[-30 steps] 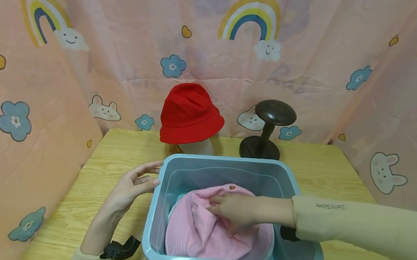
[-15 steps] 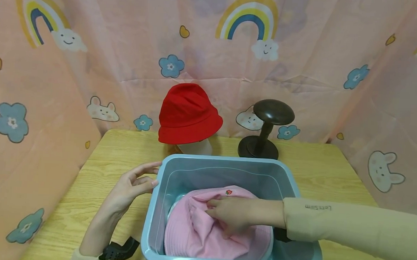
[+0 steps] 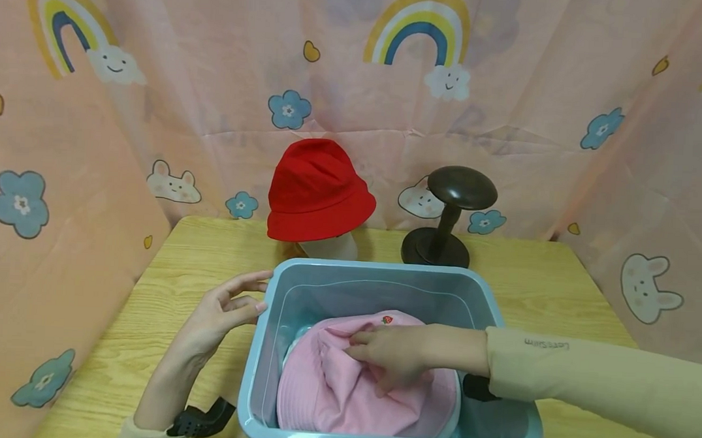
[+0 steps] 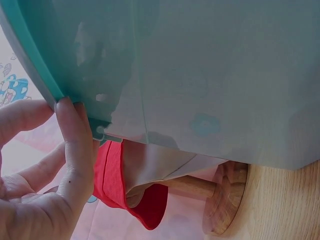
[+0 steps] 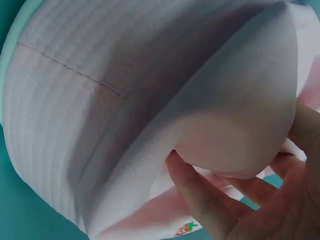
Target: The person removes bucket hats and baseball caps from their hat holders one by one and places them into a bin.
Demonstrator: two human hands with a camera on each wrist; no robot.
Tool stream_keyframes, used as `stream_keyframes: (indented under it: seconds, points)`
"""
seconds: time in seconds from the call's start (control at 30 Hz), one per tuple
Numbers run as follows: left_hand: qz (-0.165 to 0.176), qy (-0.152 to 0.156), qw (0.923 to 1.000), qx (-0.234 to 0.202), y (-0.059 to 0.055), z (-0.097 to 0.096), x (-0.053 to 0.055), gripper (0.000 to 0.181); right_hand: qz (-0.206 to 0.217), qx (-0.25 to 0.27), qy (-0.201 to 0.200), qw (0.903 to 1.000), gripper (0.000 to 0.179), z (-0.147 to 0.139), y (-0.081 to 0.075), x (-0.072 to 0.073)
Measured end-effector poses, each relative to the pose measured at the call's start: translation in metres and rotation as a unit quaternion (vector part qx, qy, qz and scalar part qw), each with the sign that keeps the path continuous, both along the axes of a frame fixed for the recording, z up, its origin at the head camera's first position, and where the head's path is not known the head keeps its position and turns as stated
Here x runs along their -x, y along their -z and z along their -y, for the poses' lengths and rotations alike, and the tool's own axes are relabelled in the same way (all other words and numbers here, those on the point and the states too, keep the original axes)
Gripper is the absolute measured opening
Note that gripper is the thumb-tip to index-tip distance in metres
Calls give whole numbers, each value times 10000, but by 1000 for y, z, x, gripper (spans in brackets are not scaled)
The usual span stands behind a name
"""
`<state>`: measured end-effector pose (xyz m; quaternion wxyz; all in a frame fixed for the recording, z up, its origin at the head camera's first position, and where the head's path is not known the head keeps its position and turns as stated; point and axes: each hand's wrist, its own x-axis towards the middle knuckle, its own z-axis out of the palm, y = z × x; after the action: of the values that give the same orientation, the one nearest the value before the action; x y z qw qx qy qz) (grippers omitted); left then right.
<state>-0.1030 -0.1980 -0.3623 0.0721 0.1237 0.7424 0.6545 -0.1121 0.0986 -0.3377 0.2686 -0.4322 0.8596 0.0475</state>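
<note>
A pink bucket hat with a small strawberry motif lies crumpled inside a light blue plastic basin. My right hand reaches into the basin from the right and grips the hat's crown. In the right wrist view the fingers and thumb of that hand hold folded fabric, with the stitched brim spread out beyond. At the basin's upper left corner my left hand holds the rim. The left wrist view has its fingertips and thumb pinching the edge.
Behind the basin a red bucket hat sits on a stand with a wooden base. To its right is a dark, bare hat stand. A patterned pink curtain surrounds the wooden table at the back and sides.
</note>
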Motion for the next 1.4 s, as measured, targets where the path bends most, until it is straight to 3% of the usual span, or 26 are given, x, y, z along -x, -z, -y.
stream_keyframes:
  seconds: [0.23,0.5,0.83,1.23,1.4]
  points:
    - [39,9,10000,-11,-1,-1,0,50,198,308,29,9993,51,-6,-15,0]
    - [3,-45,10000,60,-1,-1,1,50,-366,362,-83,9986,46,-16,-34,0]
    - [11,-59,10000,33,-1,-1,2,50,-720,704,46,9949,46,-25,-48,4]
    - [3,-13,10000,12,0,-1,2,50,-1506,1442,-529,9766,38,-31,-59,5]
    - [19,-34,10000,20,0,0,1,50,-1562,1675,-494,9722,38,-31,-64,7]
